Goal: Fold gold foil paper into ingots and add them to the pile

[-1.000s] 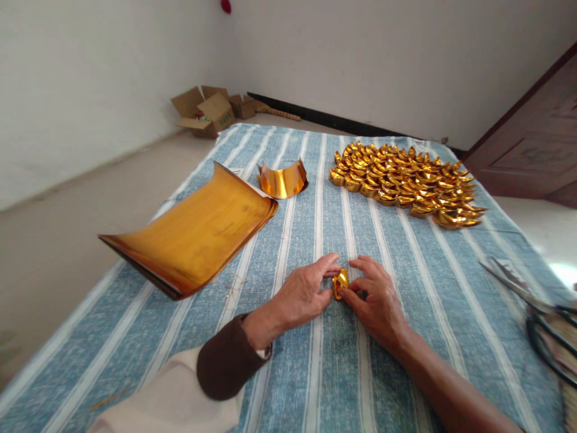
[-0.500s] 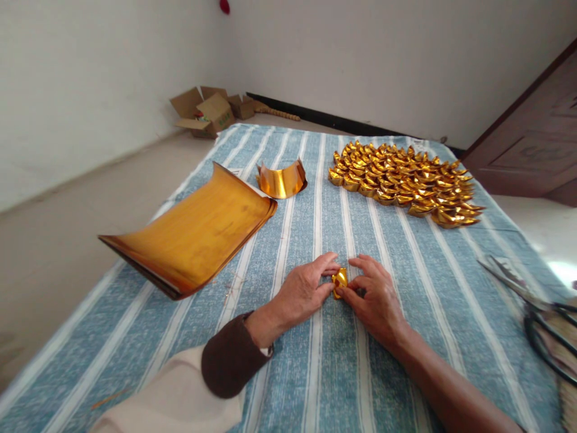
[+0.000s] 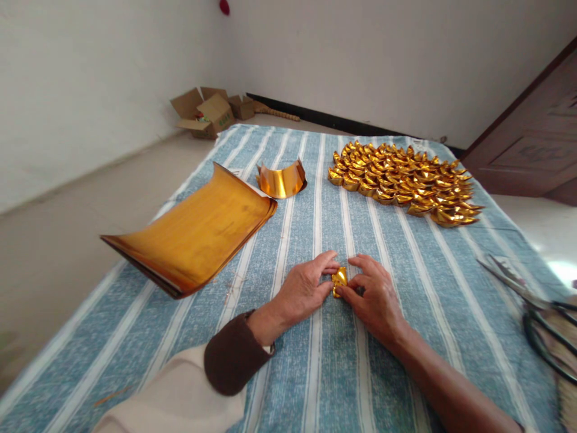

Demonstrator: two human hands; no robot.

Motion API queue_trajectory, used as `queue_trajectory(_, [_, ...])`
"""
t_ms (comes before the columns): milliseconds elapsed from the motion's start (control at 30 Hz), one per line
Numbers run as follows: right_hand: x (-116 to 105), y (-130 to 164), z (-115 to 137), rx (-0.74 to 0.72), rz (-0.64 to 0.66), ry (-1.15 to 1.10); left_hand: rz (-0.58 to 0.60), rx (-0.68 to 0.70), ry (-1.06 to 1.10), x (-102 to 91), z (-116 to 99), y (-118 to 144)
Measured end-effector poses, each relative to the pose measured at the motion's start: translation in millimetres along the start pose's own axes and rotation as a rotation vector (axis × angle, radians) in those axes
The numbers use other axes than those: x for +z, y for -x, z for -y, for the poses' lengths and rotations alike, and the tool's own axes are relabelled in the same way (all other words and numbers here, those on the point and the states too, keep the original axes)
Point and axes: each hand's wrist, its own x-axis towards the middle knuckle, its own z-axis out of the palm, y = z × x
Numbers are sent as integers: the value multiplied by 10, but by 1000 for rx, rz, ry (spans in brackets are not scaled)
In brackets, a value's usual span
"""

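Observation:
A small folded piece of shiny gold paper (image 3: 339, 278) lies between my hands at the front middle of the striped cloth. On its left side, my left hand (image 3: 306, 287) has its thumb and fingertips closed against the paper's edge. From the right, my right hand (image 3: 373, 294) pinches it with thumb and bent finger, the index finger curved above. My fingers cover parts of the paper's edges. Farther back on the right stand many gold paper ingots (image 3: 401, 183) in tight rows.
A curved stack of large gold paper sheets (image 3: 193, 231) lies at left, with a smaller curled stack (image 3: 283, 181) behind it. Black-handled scissors (image 3: 532, 300) rest at the right edge of the striped cloth (image 3: 288, 355). Cardboard boxes (image 3: 216, 114) stand on the floor beyond.
Both hands keep their places around the small gold paper. The left sleeve has shifted very slightly to the right; nothing else visibly differs.

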Motion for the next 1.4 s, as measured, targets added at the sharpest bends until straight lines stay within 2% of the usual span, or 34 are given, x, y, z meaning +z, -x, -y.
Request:
queue_trajectory(667, [-18,-24,29,22,20,36,-8,-71,58,-28,-47,-81])
queue_trajectory(733, [-18,-28,42,36,26,38,-23,-65,-7,-40,-50,-97])
queue_trajectory(833, [-10,-27,47,45,34,42,-34,-21,-226,-65,-60,-112])
queue_trajectory(933, [9,-18,33,34,19,40,-2,15,-422,-92,-76,-113])
queue_trajectory(1000, [25,-10,17,18,-1,31,21,9,-457,-103,-86,-111])
queue_trajectory(1133, [47,-4,-11,-16,-45,6,56,4,-408,-112,-105,-114])
queue_trajectory(1233, [41,-7,-23,-56,-74,-24,11,-28,-304,-122,-133,-115])
queue_trajectory(1300, [28,-11,-27,-76,-94,-57,-28,-75,-181,-130,-160,-110])
queue_trajectory(1400, [3,-16,-31,-81,-126,-130,-2,-205,124,-137,-202,-96])
